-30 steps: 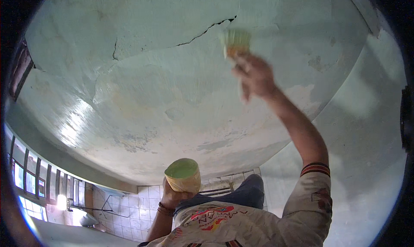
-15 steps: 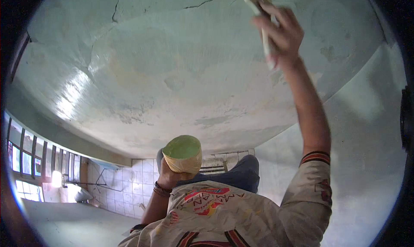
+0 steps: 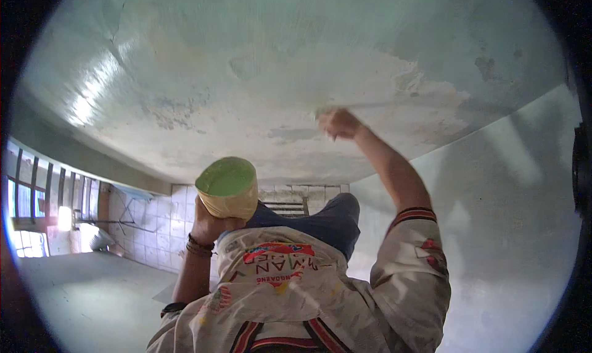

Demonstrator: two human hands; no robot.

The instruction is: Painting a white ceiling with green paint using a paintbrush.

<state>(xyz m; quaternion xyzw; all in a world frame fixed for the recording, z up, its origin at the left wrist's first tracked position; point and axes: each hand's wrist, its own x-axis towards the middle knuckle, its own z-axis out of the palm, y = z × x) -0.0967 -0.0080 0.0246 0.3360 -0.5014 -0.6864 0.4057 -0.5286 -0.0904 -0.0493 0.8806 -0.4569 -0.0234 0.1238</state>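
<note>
My left hand [image 3: 208,225] is wrapped around the base of a yellow cup [image 3: 233,200] filled with pale green paint, held up in front of my chest. My right hand [image 3: 338,123] is raised on an outstretched arm and pressed close to a pale green, patchy painted surface [image 3: 259,63]. It is shut on a paintbrush [image 3: 320,112] whose tip shows only as a blur at the fingers. A faint wet streak runs right from the hand. My paint-spattered light shirt [image 3: 296,291] fills the lower middle.
A bare plaster patch [image 3: 394,82] lies just right of the hand. A white wall [image 3: 512,229] stands at right. White tiles [image 3: 154,229] and a barred window [image 3: 37,199] sit at left, with a grey floor [image 3: 92,297] below.
My right hand with the brush has swept from the upper right down and left toward the middle of the surface. The dark crack has left the view. The cup stays held in my left hand.
</note>
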